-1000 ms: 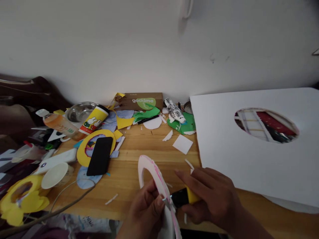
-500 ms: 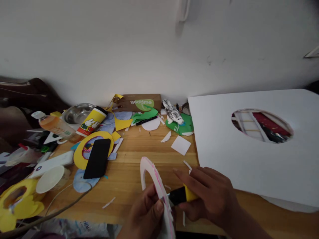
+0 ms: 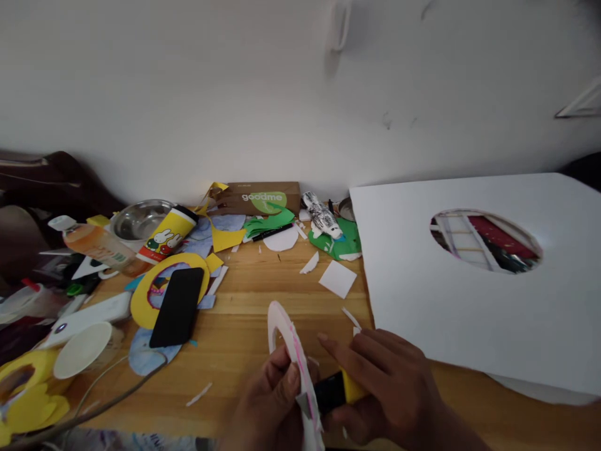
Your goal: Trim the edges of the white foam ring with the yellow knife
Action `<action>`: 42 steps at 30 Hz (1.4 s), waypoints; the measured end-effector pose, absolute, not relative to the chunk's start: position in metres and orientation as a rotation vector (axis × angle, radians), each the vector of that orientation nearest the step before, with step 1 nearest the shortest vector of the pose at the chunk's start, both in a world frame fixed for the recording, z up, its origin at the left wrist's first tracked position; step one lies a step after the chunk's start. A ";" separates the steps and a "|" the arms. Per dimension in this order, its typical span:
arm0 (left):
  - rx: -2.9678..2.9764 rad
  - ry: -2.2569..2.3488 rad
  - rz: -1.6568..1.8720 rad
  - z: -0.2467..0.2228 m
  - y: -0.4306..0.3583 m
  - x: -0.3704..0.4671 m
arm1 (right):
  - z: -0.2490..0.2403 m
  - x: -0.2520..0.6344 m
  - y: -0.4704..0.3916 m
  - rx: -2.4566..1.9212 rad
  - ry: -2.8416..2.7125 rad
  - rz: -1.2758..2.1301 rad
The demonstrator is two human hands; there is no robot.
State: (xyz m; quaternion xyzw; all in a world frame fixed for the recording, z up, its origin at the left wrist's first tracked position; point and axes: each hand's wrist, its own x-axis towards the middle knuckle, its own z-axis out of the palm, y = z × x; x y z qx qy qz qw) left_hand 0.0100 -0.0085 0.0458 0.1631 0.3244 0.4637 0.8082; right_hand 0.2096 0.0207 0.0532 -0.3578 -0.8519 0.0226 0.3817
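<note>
A white foam-board ring (image 3: 297, 352) with a pink line along its edge stands tilted above the table's near side. My left hand (image 3: 277, 394) pinches it between thumb and fingers. In my right hand (image 3: 387, 382) is a yellow and black utility knife (image 3: 332, 392), gripped with the index finger stretched out. Its grey blade (image 3: 304, 404) shows at the ring's edge, just below my left thumb. The ring's lower part runs out of view at the bottom. Narrow white offcuts (image 3: 351, 317) lie on the wood close by.
A large white board (image 3: 469, 326) with an oval hole covers the right side. To the left are a black phone (image 3: 177, 307) on a yellow ring (image 3: 143, 305), a tilted bottle (image 3: 96, 244), a cup (image 3: 166, 235) and a steel bowl (image 3: 141, 219). A brown box (image 3: 267, 197) stands against the wall.
The knife and my right hand have moved slightly lower along the ring, and more of the blade shows across its edge. My left hand still holds the ring. The view has shifted a little.
</note>
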 end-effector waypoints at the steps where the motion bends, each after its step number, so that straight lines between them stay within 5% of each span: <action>1: 0.349 0.682 0.980 0.045 -0.008 0.010 | 0.054 0.208 0.020 -0.909 -2.167 0.051; 42: 0.620 0.773 0.852 0.045 -0.021 0.002 | 0.062 0.207 0.031 -0.909 -2.193 0.016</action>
